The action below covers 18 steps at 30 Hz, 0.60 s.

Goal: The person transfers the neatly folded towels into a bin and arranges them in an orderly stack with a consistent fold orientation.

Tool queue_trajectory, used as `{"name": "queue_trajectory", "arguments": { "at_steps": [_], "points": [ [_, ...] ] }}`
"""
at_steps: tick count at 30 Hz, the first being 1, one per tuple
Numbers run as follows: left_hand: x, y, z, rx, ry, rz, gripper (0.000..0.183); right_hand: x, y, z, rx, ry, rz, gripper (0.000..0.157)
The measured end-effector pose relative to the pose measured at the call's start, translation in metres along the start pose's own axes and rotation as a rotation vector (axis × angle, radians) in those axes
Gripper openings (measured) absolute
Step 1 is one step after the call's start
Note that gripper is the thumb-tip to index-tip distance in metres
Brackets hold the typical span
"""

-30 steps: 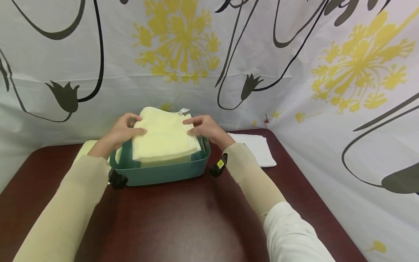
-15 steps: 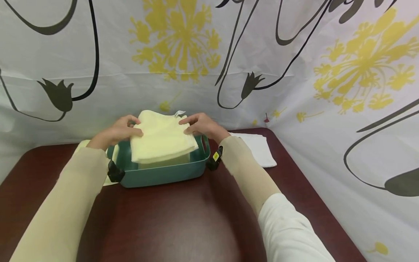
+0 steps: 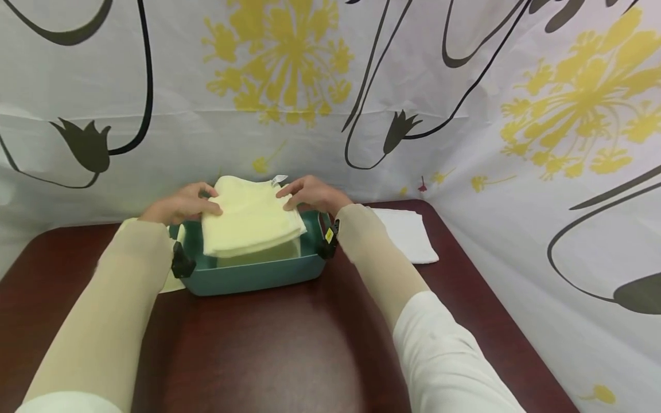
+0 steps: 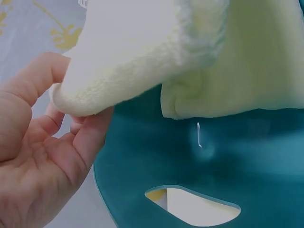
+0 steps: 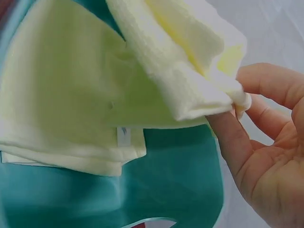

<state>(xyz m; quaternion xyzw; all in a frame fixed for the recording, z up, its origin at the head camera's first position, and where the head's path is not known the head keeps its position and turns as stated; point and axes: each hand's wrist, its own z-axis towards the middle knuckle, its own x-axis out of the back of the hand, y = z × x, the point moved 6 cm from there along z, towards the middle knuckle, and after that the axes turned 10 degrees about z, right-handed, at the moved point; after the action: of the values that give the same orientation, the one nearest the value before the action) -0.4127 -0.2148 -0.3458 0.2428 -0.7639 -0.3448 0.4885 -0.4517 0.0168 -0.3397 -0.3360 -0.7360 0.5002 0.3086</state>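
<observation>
A folded pale yellow towel (image 3: 250,215) hangs over the teal basket (image 3: 253,279), gripped at both sides. My left hand (image 3: 182,203) pinches its left edge, thumb on top and fingers underneath. On the opposite side my right hand (image 3: 312,195) pinches the right edge; a small white tag (image 3: 279,179) sticks up at the back corner nearby. Inside the basket lies another folded yellow towel (image 5: 61,95), seen beneath the held one in both wrist views. In the left wrist view my left hand (image 4: 47,137) has the towel's rounded fold between thumb and fingers.
A folded white towel (image 3: 408,235) lies on the dark red table (image 3: 268,350) right of the basket. More yellow cloth (image 3: 172,282) lies at the basket's left, partly behind my left forearm. A white curtain (image 3: 181,74) with flower prints rises behind the table.
The held towel and both hands have shifted slightly left and a little lower over the basket. The grip of both hands stays the same.
</observation>
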Motion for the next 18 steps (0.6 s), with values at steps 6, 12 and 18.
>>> {"name": "queue_trajectory", "arguments": {
  "at_steps": [6, 12, 18],
  "points": [
    [0.001, -0.004, 0.009, 0.035, -0.010, 0.017, 0.055, 0.003, 0.009, 0.010, -0.053, -0.008, 0.028, 0.034],
    [-0.002, -0.009, 0.019, 0.046, -0.065, 0.012, 0.048, 0.002, 0.015, 0.016, -0.098, -0.016, 0.026, 0.034],
    [-0.005, -0.017, 0.029, 0.058, -0.103, 0.006, 0.037, 0.000, 0.019, 0.025, -0.122, -0.019, 0.011, 0.035]
  ]
}}
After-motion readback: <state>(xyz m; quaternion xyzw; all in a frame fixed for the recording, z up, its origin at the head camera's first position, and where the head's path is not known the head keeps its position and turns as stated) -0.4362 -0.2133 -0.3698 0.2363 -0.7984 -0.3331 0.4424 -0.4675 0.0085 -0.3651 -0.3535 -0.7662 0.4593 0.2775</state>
